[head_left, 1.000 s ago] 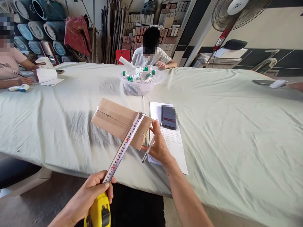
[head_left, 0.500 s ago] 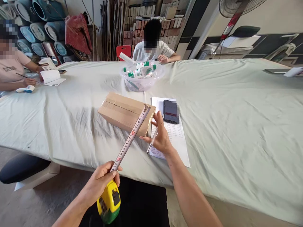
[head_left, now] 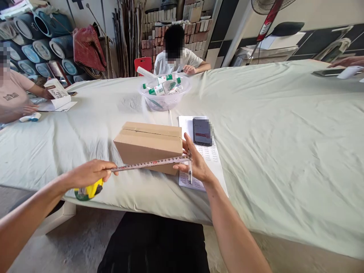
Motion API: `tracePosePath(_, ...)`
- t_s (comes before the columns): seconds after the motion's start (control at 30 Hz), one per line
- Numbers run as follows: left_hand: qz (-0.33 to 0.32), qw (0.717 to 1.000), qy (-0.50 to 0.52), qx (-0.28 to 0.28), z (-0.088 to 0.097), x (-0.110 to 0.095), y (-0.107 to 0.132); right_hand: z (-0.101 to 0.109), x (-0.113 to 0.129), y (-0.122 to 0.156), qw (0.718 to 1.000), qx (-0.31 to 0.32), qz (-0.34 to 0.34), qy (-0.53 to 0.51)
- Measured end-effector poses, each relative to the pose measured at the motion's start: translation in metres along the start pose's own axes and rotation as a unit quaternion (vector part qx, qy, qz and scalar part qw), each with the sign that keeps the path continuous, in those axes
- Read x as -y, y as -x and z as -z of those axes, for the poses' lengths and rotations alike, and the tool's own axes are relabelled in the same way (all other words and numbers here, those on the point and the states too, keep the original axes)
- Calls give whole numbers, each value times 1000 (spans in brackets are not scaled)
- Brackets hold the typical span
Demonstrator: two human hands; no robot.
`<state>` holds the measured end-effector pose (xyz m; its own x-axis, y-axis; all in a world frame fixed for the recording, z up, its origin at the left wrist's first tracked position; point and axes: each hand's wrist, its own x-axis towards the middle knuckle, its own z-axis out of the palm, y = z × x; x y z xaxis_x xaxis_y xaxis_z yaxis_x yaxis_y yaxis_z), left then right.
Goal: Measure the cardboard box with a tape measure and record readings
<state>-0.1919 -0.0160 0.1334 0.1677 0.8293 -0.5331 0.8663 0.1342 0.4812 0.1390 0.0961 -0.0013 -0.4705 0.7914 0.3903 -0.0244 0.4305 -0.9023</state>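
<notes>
A brown cardboard box [head_left: 149,146] lies on the cloth-covered table [head_left: 270,132] in front of me. My left hand [head_left: 89,172] is closed around a yellow tape measure [head_left: 88,190] at the box's left. Its blade [head_left: 148,163] runs level across the box's near face. My right hand [head_left: 193,163] pinches the blade's tip at the box's right corner and also holds a pen [head_left: 190,172] that points down. Under that hand lies a printed sheet [head_left: 209,155] with a dark phone [head_left: 201,132] on it.
A clear bowl [head_left: 163,99] of small bottles stands behind the box. One person sits at the far side [head_left: 174,57], another at the left [head_left: 14,94] with papers. A hand [head_left: 345,61] shows at the far right. Stacked bricks, drums and a fan stand behind.
The tape ran diagonally over the box top; now it lies level along the near face. My left hand swung left with the case, and my right hand took hold of the blade's tip.
</notes>
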Motion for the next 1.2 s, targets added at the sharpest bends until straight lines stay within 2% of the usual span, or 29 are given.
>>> tracePosePath(0.07,-17,999,-28,7,21,3,-6,1,1,1,1000,1,-12,11)
tracePosePath(0.17,-6,999,-50,5,47,4,-14,3,0,2,999,5,-21,24)
tracePosePath(0.3,-15,996,-87,2,68,-1,-21,3,-5,3,999,13,-21,35)
tracePosePath(0.5,-25,994,-111,5,78,-13,-27,3,-3,4,998,11,-28,53)
tracePosePath(0.7,-27,995,-95,4,71,-5,-25,0,-3,4,999,-4,-29,31)
tracePosePath(0.8,-42,999,-30,13,56,4,-20,-1,-2,3,999,-24,-45,7)
tracePosePath(0.9,-60,990,128,16,21,10,-14,-2,2,2,997,-51,-59,-26)
tracePosePath(0.97,-49,962,268,17,-14,9,-13,-2,6,0,994,-68,-65,-52)
tracePosePath(1.03,-50,921,385,10,-52,5,-15,-2,10,-1,991,-79,-70,-79)
tracePosePath(1.13,-61,868,493,-4,-101,-10,-22,-1,16,-3,988,-90,-69,-108)
tracePosePath(1.2,-61,846,530,-16,-122,-22,-26,0,18,-4,985,-98,-66,-122)
